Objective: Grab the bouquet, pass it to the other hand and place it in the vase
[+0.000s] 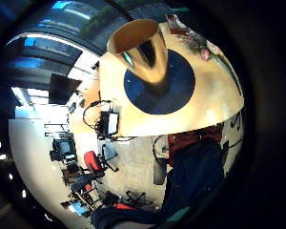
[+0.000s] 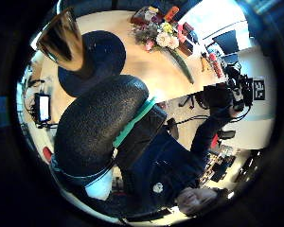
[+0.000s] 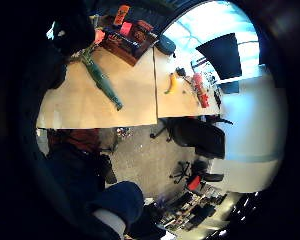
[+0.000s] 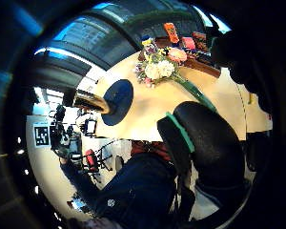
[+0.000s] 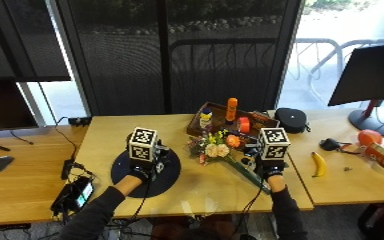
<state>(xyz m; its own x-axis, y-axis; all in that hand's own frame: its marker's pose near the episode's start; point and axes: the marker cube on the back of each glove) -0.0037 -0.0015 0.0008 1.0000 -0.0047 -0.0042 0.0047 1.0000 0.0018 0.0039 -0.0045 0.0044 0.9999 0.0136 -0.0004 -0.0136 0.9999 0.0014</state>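
Observation:
The bouquet (image 5: 212, 147) lies on the wooden table, its pale and orange flowers beside the dark round mat (image 5: 172, 172) and its green wrapped stem (image 3: 102, 80) running toward the front edge. My right hand (image 5: 270, 170) hovers over the stem end with its fingers (image 3: 65, 30) spread, and it holds nothing. A brass vase (image 1: 140, 52) stands upright on the mat (image 1: 181, 90). My left hand (image 5: 141, 170) is just in front of the vase, open and not touching it. In the outside view the vase is hidden behind that hand.
A wooden tray (image 5: 208, 125) with bottles sits behind the bouquet. A banana (image 5: 319, 164), a black pouch (image 5: 290, 120) and a monitor stand are at the right. A small screen device (image 5: 75, 195) with cables lies at the left front corner.

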